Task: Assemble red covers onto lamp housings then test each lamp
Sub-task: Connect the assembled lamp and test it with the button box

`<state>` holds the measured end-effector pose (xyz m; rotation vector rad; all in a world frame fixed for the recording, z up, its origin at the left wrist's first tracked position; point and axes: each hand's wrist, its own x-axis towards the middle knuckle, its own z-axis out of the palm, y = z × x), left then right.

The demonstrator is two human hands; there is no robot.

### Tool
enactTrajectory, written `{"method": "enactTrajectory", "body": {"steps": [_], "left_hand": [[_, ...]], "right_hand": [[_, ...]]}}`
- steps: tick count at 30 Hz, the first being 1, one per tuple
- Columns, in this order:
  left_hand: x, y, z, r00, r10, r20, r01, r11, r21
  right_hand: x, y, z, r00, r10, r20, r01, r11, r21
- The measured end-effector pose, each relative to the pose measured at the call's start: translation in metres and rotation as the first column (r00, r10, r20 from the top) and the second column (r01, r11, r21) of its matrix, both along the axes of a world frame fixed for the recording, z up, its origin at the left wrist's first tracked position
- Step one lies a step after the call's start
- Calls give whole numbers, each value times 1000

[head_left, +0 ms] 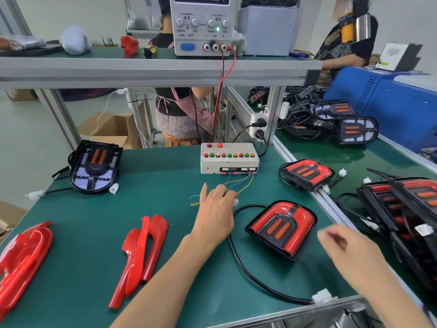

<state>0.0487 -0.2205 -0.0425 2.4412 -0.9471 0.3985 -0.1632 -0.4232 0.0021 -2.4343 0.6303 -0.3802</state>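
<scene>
One covered lamp (281, 229) on green mat (165, 233), right of centre, cable looping to the front edge. Left hand (216, 214) pinching white connector (235, 201) below test box (229, 158). Right hand (343, 242) blurred above the mat's right edge, grip indeterminate; loose red covers (142, 256) lying left.

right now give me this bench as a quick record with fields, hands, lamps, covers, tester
left hand: at the tester's loose wires, fingers curled on a white connector
right hand: blurred, holds nothing, right of the near lamp
near lamp: red cover fitted, flat on the green mat, black cable looping off
uncovered housing: far left of the mat, no red cover
loose red covers: front left of the mat
test box: centre back, row of coloured buttons
power supply: on the upper shelf, green light on
</scene>
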Motion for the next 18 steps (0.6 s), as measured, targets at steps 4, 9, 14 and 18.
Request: {"method": "enactTrajectory", "body": {"steps": [4,9,14,18], "left_hand": [[-7,11,1,997,-62,-49,53,987,-154],[-11,19,2,972,-149,-181,78,933,-351],[-12,21,7,961,-147,-235,48,924,-380],[-14,22,7,962,-150,-226,52,919,-392]], "right_hand": [[-48,14,-10,843,407,-351,-510,812,-283],[-39,28,-19,827,510,-238,-561,720,-408],[-15,43,-10,860,505,-69,-509,857,-76],[19,66,2,940,310,140,-340,876,343]]}}
